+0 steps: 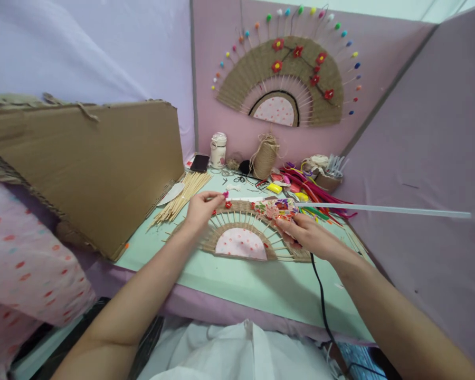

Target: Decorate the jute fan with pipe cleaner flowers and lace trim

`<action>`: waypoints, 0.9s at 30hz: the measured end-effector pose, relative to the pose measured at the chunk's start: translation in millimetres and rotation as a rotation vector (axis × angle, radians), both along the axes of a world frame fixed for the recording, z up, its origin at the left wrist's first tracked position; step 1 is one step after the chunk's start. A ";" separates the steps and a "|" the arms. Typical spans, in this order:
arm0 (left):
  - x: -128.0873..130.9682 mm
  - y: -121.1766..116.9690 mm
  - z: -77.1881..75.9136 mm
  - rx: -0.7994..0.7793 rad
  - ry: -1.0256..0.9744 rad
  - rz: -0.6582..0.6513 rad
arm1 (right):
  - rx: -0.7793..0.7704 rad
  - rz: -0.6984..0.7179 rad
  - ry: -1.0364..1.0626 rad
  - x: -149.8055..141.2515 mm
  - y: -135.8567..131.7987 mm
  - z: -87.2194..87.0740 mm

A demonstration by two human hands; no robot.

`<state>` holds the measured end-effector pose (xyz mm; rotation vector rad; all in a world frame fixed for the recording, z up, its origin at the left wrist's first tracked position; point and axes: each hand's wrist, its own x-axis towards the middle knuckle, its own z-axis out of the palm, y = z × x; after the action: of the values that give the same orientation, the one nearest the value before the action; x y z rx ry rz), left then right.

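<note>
My right hand [301, 232] is wrapped round a flower-patterned glue gun [277, 208], its nozzle pointing left. A long white glue stick [383, 209] sticks out of its back end to the right. Between the fingertips of my left hand [201, 209] is a small magenta fuzzy piece [225, 195], close to the nozzle. Below both hands lies a fan of burlap and thin sticks [209, 244], with a spotted pink half-circle [241, 244] at its middle. Small red flowers [228, 204] sit on its burlap band, which the glue gun partly covers.
A large cardboard panel [91, 169] stands at the left beside a bundle of wooden sticks [186, 192]. Behind are a twine spool [265, 157], a white jar [218, 151] and magenta pipe cleaners [320, 187]. A finished-looking fan [245, 71] hangs on the wall. The black cord [320, 295] runs off the front edge.
</note>
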<state>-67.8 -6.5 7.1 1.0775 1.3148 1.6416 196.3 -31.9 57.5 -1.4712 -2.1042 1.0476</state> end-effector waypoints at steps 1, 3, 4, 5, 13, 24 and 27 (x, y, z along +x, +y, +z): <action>-11.5 5.7 4.6 0.026 0.153 0.047 | 0.018 -0.012 0.004 3.2 0.3 0.2; -32.1 18.9 9.1 0.089 0.423 0.077 | 0.043 -0.039 0.014 9.8 0.8 -0.1; -40.2 25.9 8.6 0.121 0.546 0.070 | 0.047 -0.053 0.018 13.1 1.0 -0.8; -46.5 32.7 6.5 0.149 0.669 0.058 | 0.046 -0.064 0.024 16.4 1.1 -1.8; -50.3 71.2 -19.8 0.234 1.160 -0.148 | 0.013 -0.189 0.185 42.6 -1.7 -16.8; -51.6 87.2 -36.2 0.188 1.297 -0.253 | -0.005 -0.194 0.202 51.2 -0.7 -21.7; -51.6 87.8 -36.0 0.189 1.323 -0.277 | -0.008 -0.191 0.213 52.5 0.5 -24.2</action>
<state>-119.4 81.3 -29.0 2.5338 1.6120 0.7339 248.8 -31.4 33.3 -1.4601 -1.7783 1.0882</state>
